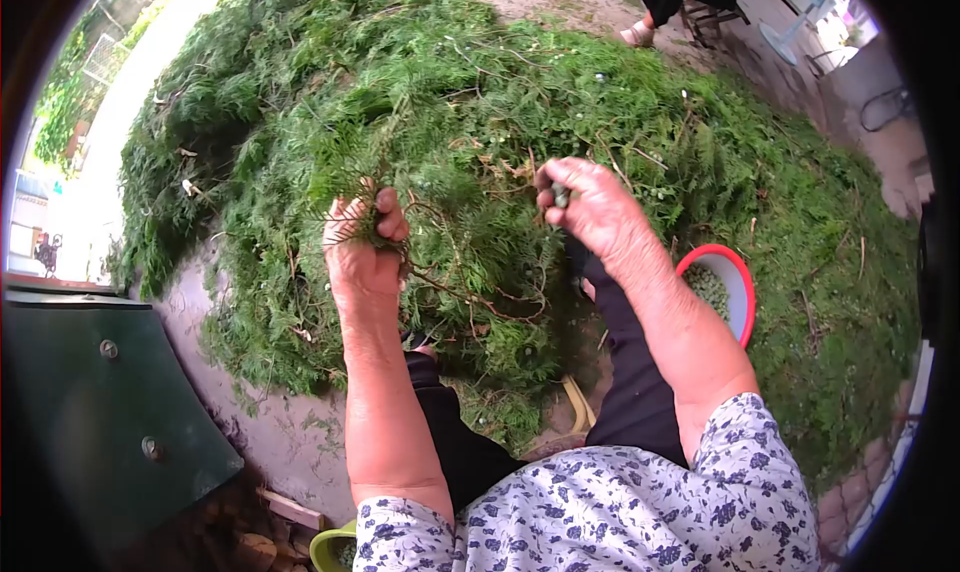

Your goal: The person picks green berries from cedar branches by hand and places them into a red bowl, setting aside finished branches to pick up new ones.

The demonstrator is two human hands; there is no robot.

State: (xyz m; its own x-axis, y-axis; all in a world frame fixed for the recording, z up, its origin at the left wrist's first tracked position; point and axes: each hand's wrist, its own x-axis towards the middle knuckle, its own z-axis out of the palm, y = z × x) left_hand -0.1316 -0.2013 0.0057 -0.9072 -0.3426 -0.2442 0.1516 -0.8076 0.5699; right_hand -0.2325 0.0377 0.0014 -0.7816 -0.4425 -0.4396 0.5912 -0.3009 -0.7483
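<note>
Green heap of cut branches (500,102) crowding everything ahead, red-rimmed bowl (738,277) blocking low right, dark green panel (100,412) walling the left, bare ground strip (280,432) open between panel and heap.

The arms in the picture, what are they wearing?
Both arms are bare from the hands up to short sleeves. The sleeves are white cloth with a small blue flower print. The left hand and the right hand have no gloves, and no rings or watch can be seen on them.
</note>
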